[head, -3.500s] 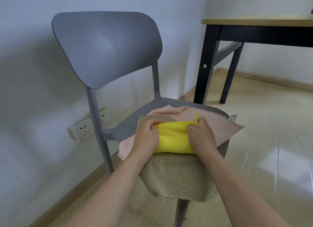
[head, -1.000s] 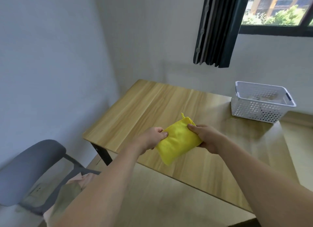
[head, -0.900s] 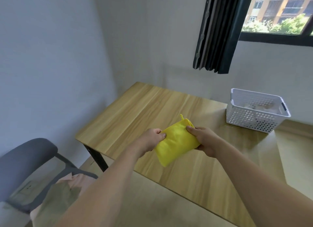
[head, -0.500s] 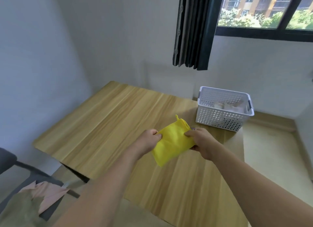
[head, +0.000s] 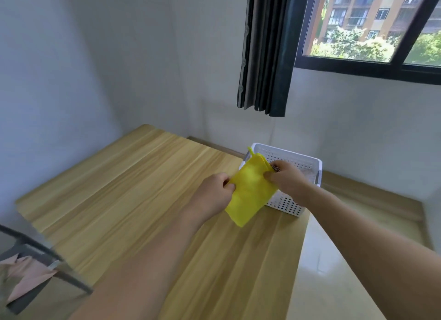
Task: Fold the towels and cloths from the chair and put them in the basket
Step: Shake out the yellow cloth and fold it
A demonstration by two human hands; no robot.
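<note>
Yellow cloth (head: 250,188): folded into a small packet, held in the air between both hands, above the far right part of the table (head: 124,195) and just in front of the basket; its lower corner hangs free.
Left hand (head: 214,193): closed, it pinches the left edge of the cloth between thumb and fingers.
Right hand (head: 286,178): closed, it pinches the right upper edge of the cloth; from the head camera it lies over the near rim of the basket.
Basket (head: 296,162): white, with holes in the walls, it stands at the far right corner of the table, near the wall; something pale lies inside, but I cannot tell what it is.
Chair (head: 35,272): blurred at the lower left; a pink cloth (head: 26,279) lies on it, so more pieces wait there.
Step in hand: I judge the cloth is on its way into the basket.
Risk 1: the fold may open, because only two edge pinches hold the layers and the lower corner is free.
Risk 2: if one hand lets go first, the packet can swing and land unfolded.
Risk 3: the cloth can catch on the near rim if it comes in too low, and fall onto the table.
</note>
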